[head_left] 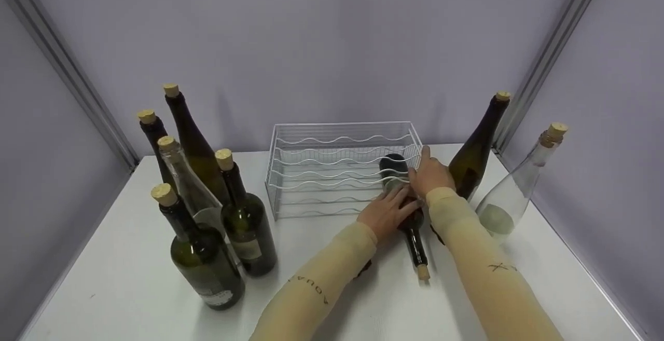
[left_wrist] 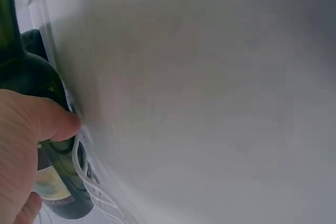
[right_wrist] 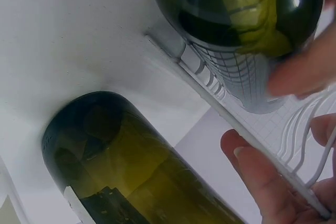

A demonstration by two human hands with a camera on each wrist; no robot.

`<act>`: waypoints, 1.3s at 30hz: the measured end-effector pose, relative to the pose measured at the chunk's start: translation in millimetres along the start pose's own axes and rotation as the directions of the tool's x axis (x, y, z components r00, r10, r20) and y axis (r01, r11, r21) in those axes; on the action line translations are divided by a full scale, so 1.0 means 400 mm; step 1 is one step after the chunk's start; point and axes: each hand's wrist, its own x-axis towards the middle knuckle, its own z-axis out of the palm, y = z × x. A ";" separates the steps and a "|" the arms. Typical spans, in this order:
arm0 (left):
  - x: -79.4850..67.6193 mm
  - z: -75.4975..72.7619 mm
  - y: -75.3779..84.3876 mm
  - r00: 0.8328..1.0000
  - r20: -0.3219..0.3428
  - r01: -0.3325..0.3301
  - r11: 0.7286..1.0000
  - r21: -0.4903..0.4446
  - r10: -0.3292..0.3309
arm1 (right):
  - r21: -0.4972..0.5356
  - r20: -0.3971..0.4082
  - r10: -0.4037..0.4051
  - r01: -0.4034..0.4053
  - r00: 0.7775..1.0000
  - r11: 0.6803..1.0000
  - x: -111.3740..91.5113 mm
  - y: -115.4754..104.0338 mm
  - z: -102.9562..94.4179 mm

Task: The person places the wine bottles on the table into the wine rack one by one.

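A dark green wine bottle (head_left: 415,245) lies at the right end of a white wire rack (head_left: 321,162), its corked neck toward me and its base inside. My left hand (head_left: 385,211) holds the bottle around its body; in the left wrist view the thumb (left_wrist: 58,120) lies across the glass near the shoulder. With my right hand (head_left: 433,175) I grip the rack's right side, fingers (right_wrist: 257,166) around the wire rail. The far side of the left hand is hidden in the head view.
Right of the rack stand a tall dark bottle (head_left: 472,162) and a clear bottle (head_left: 511,201), close to my right forearm. Several corked bottles, including a green one (head_left: 249,227) and a clear one (head_left: 192,182), cluster on the left. A wall (head_left: 332,45) rises behind the rack.
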 end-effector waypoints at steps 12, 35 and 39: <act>-0.112 -0.124 0.078 0.916 0.038 0.331 0.697 -0.636 -0.400 | -0.013 -0.023 -0.018 0.017 1.000 1.000 0.002 0.002 -0.009; -0.108 -0.134 0.274 0.604 0.622 0.606 -0.219 -0.765 -0.498 | -0.010 -0.011 -0.016 0.016 1.000 1.000 0.002 0.001 -0.005; -0.108 -0.123 0.277 0.607 0.597 0.588 -0.209 -0.782 -0.525 | -0.005 -0.007 -0.021 0.020 1.000 1.000 0.003 0.003 -0.004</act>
